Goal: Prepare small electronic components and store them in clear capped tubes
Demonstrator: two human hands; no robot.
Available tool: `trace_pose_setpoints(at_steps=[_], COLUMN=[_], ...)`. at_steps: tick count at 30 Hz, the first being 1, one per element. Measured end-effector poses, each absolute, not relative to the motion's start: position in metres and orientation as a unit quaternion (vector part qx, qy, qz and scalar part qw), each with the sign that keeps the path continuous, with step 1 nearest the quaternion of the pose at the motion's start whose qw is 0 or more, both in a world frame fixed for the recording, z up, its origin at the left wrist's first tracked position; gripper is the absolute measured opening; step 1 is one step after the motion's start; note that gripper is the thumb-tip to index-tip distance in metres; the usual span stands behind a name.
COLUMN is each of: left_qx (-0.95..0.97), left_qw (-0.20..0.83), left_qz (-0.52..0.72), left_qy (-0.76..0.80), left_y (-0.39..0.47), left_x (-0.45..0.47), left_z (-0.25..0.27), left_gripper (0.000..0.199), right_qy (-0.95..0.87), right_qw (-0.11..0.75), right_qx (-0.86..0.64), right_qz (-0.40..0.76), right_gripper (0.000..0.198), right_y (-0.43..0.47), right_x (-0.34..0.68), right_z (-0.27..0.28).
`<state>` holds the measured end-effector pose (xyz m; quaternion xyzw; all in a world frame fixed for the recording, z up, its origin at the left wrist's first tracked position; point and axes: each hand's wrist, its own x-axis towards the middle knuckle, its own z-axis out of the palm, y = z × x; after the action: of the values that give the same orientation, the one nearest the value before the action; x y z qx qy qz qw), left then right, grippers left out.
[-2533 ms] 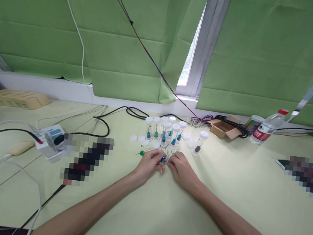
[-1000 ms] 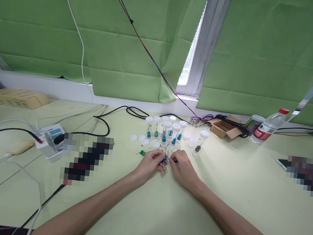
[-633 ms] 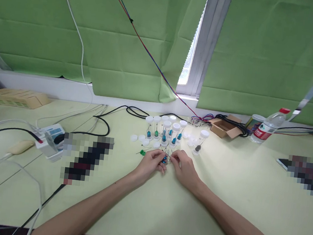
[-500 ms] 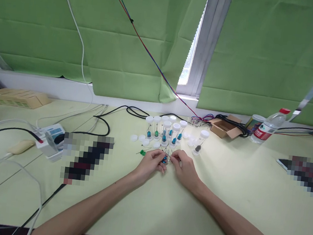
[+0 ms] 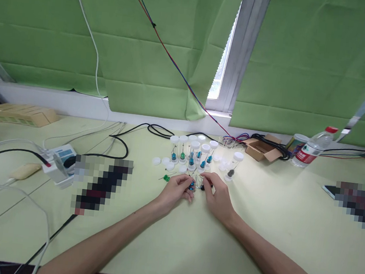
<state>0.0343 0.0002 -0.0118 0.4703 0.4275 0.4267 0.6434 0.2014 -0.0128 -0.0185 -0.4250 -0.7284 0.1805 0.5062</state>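
My left hand is closed in a pinch around small blue electronic components with thin wire leads sticking up. Close on its right, my right hand has its fingers curled together, with thin leads near the fingertips. A small dark part shows just under these fingers; whether they grip it is hidden. Left of my left hand lies a green component with wire leads. Beyond both hands stand several clear tubes with white caps, among them one holding a blue piece and one holding a green piece.
A capped tube with a grey piece stands apart on the right. Loose white caps lie around the tubes. An open cardboard box, a water bottle and a can are behind right. A power strip with cables sits left.
My right hand's fingertips have shifted slightly, and a dark part now shows beneath them. My left hand keeps its hold on the blue components.
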Motion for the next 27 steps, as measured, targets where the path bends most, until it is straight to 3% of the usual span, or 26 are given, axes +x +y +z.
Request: trace_pose_setpoints(at_steps=[27], left_qx=[0.443], left_qw=[0.661], left_qz=[0.435], left_qy=[0.422], left_y=[0.0014], left_x=[0.0318], left_z=[-0.0121], left_gripper=[0.025], right_qy=[-0.708], right_qw=[0.524], right_qx=[-0.365], right_qz=[0.302], right_gripper=[0.011], right_y=[-0.0196], right_x=[0.1970], right_z=[-0.0182])
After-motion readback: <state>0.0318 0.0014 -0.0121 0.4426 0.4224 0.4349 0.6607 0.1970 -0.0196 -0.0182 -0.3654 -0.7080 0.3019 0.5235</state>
